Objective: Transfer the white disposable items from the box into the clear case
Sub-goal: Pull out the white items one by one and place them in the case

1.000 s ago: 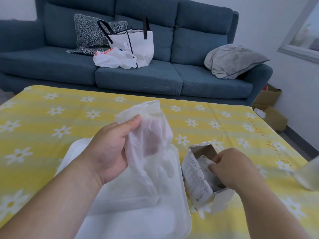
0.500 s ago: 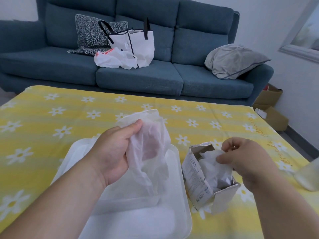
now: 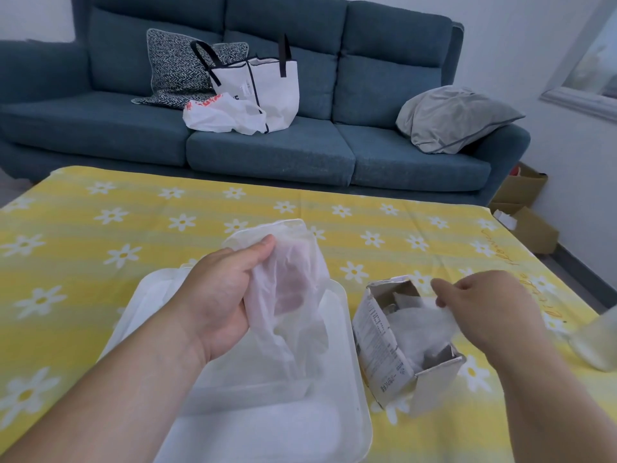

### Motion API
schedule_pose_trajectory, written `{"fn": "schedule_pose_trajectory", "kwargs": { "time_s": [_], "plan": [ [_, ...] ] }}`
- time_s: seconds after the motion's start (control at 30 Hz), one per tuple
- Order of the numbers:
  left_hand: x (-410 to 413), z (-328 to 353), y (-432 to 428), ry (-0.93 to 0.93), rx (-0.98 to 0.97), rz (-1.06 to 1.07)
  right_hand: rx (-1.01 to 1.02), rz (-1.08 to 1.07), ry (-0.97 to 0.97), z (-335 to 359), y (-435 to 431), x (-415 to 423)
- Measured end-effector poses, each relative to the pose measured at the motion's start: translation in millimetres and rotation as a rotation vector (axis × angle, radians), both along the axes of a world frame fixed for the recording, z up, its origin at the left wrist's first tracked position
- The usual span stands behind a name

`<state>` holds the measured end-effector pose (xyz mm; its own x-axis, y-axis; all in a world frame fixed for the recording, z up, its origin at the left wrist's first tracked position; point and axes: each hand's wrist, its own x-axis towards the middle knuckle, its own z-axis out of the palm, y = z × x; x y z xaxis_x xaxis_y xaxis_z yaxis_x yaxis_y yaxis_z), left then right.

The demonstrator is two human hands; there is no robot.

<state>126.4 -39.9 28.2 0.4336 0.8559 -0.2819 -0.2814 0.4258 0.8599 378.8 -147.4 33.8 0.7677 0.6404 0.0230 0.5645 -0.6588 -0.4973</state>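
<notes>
box (image 3: 387, 342) right of clear case (image 3: 347, 372), sofa (image 3: 267, 152) behind

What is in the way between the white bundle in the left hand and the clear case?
Nothing visible. The left hand grips the white bundle right over the open clear case, its lower end hanging toward it. The box stands beside the case, to its right, where the right hand pinches another white piece.

right hand (image 3: 487, 309) | risen from box (image 3: 384, 349) | pinching white item (image 3: 422, 324) upward
</notes>
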Motion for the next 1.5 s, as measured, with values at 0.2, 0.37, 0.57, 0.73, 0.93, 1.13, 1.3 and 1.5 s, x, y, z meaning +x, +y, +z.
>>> {"fn": "schedule_pose_trajectory", "kwargs": {
  "time_s": [0.2, 0.37, 0.57, 0.73, 0.93, 1.13, 1.3, 1.5],
  "plan": [
    [-1.2, -1.3, 1.0, 0.000, 0.002, -0.002, -0.088, 0.050, 0.094, -4.0, -2.7, 2.4],
    [-1.6, -0.8, 0.9, -0.006, 0.008, -0.001, -0.291, 0.137, 0.174, -13.4, -3.9, 2.7],
    [-0.8, -1.4, 0.4, 0.006, 0.009, 0.007, -0.220, 0.078, 0.062, -14.5, -2.7, 11.1],
    [-1.1, -3.8, 2.2, -0.019, 0.004, 0.004, -0.237, 0.070, 0.080, -15.8, -1.4, 9.0],
    [-2.4, -6.9, 6.7, -0.114, -0.051, -0.069, -0.313, 0.058, 0.055, -17.8, -0.3, 7.0],
    [-9.7, -10.0, 11.9, -0.276, -0.114, -0.191, 0.170, 0.012, -0.018, 3.5, 0.3, 2.4],
    [-14.0, -13.0, 14.0, -0.324, -0.162, -0.238, 0.495, -0.063, -0.079, 20.7, -1.8, -8.7],
    [-13.3, -13.1, 14.3, -0.285, -0.176, -0.223, 0.860, 0.270, 0.717, 48.5, -7.8, -34.0]
  ]
}}
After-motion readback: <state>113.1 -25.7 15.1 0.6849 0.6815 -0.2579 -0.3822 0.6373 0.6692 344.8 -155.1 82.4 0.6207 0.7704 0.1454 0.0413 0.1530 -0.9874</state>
